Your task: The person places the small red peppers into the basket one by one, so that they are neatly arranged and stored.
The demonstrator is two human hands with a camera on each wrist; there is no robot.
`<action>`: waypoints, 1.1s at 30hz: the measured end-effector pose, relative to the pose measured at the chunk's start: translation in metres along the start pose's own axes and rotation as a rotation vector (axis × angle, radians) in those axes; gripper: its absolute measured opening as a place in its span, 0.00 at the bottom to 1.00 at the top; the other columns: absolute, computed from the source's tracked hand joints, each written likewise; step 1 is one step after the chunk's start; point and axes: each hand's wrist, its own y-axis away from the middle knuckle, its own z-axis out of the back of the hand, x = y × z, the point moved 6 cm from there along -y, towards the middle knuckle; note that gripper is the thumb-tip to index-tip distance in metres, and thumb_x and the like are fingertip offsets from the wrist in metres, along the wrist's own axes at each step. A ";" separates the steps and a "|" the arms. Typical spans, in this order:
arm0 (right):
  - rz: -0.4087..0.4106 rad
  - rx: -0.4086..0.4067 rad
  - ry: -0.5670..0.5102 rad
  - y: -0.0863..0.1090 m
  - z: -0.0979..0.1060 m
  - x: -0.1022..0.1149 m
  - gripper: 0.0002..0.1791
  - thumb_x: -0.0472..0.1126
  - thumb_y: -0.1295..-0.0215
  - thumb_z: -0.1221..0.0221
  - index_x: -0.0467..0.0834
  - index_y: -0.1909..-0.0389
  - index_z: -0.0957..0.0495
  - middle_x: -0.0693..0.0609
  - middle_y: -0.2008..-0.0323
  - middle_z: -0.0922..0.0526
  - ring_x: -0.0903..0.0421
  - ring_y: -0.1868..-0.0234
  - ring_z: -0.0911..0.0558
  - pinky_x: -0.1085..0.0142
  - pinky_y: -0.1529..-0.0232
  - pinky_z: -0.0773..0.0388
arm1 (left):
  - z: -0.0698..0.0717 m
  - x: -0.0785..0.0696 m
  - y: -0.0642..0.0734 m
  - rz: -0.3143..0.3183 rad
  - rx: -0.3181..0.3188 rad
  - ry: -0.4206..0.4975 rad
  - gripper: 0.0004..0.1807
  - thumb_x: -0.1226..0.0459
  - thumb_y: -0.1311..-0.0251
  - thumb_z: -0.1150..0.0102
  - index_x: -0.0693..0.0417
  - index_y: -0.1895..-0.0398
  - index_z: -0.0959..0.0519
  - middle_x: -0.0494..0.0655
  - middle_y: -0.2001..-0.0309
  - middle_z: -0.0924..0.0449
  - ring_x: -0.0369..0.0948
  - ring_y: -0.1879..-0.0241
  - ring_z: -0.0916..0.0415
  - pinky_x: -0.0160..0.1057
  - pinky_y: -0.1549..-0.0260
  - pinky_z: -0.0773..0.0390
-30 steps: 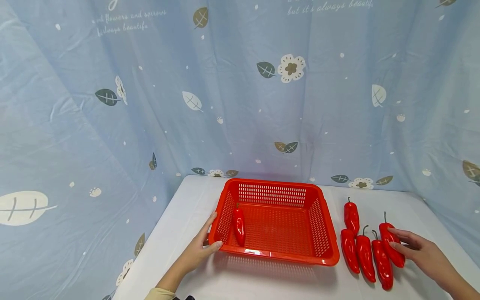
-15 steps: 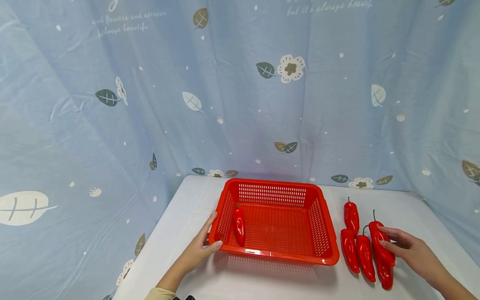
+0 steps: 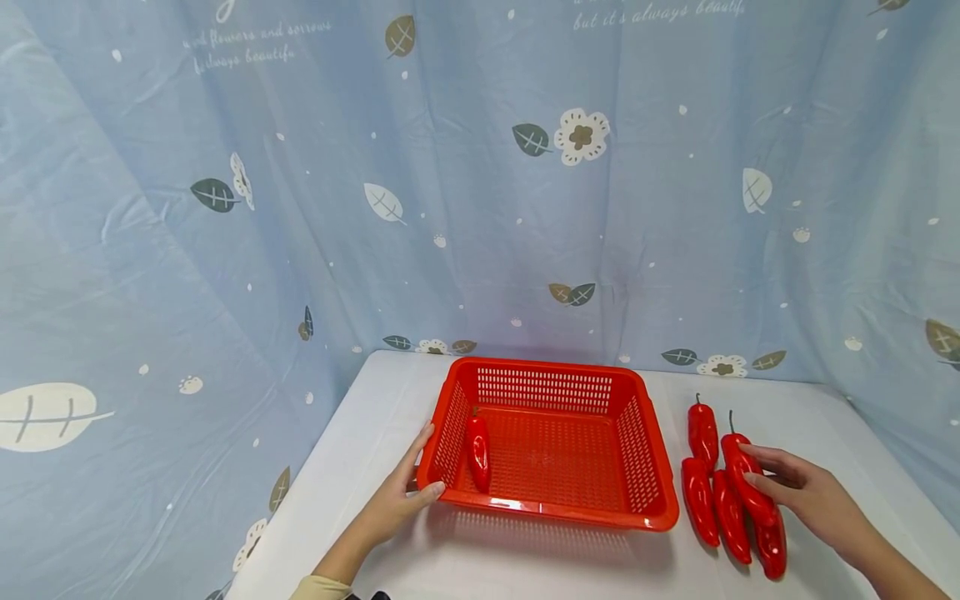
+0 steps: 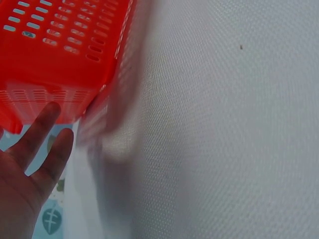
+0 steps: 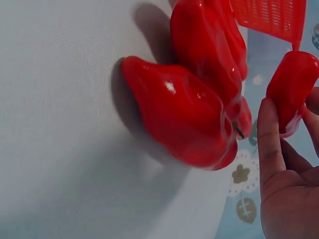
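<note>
My left hand [image 3: 397, 493] holds the front left corner of a red plastic basket [image 3: 562, 521], thumb over the rim and fingers along the outer side. In the left wrist view, straight fingers [image 4: 42, 132] reach under the basket's rim. One red pepper [image 3: 478, 454] lies inside the basket at its left. My right hand [image 3: 813, 504] pinches another red pepper [image 3: 738, 471], stem pointing away, between thumb and fingers. The right wrist view shows this held pepper [image 5: 291, 82] raised at the fingertips, beside the peppers on the table. Part of it is hidden behind the fingers.
Several red peppers, among them a near left one [image 3: 699, 500], a far one [image 3: 702, 433] and one partly under the held pepper [image 3: 772, 550], lie right of the basket on the white table [image 3: 570, 575]. A blue patterned curtain [image 3: 480, 208] borders the table behind and at both sides.
My right hand has moved left with the pinched pepper, from the right end of the row to over the neighbouring peppers. My left hand and the basket have stayed put.
</note>
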 end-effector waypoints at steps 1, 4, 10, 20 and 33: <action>0.003 0.001 0.002 0.000 -0.001 0.002 0.50 0.61 0.36 0.34 0.31 0.26 0.39 0.24 0.33 0.34 0.31 0.41 0.25 0.50 0.53 0.16 | 0.000 0.000 0.000 -0.001 -0.001 0.000 0.48 0.62 0.35 0.36 0.36 0.17 0.51 0.50 0.19 0.50 0.50 0.40 0.24 0.38 0.49 0.22; 0.014 0.001 0.007 -0.001 -0.003 0.008 0.49 0.59 0.36 0.34 0.31 0.26 0.39 0.25 0.33 0.33 0.32 0.41 0.24 0.50 0.54 0.16 | 0.000 -0.001 0.000 -0.009 0.000 -0.001 0.48 0.62 0.35 0.36 0.37 0.17 0.52 0.50 0.19 0.51 0.50 0.39 0.24 0.39 0.49 0.22; 0.041 0.000 -0.012 -0.002 -0.006 0.020 0.46 0.57 0.35 0.33 0.32 0.27 0.37 0.26 0.35 0.31 0.34 0.43 0.22 0.51 0.56 0.15 | 0.000 -0.001 0.000 -0.021 0.007 0.005 0.48 0.62 0.35 0.36 0.38 0.17 0.52 0.50 0.19 0.51 0.51 0.39 0.25 0.39 0.48 0.22; 0.074 0.014 -0.051 -0.001 -0.002 0.039 0.45 0.55 0.35 0.33 0.34 0.26 0.37 0.27 0.36 0.29 0.40 0.46 0.21 0.52 0.59 0.14 | 0.000 -0.002 0.000 -0.021 0.001 -0.008 0.47 0.62 0.35 0.36 0.38 0.17 0.51 0.49 0.19 0.52 0.50 0.39 0.24 0.39 0.48 0.22; 0.119 0.018 -0.071 0.002 -0.008 0.062 0.42 0.54 0.34 0.33 0.36 0.27 0.35 0.27 0.36 0.30 0.37 0.44 0.23 0.53 0.59 0.14 | -0.001 -0.004 0.000 -0.026 0.004 -0.003 0.47 0.62 0.34 0.37 0.39 0.17 0.52 0.49 0.18 0.53 0.51 0.39 0.25 0.39 0.48 0.22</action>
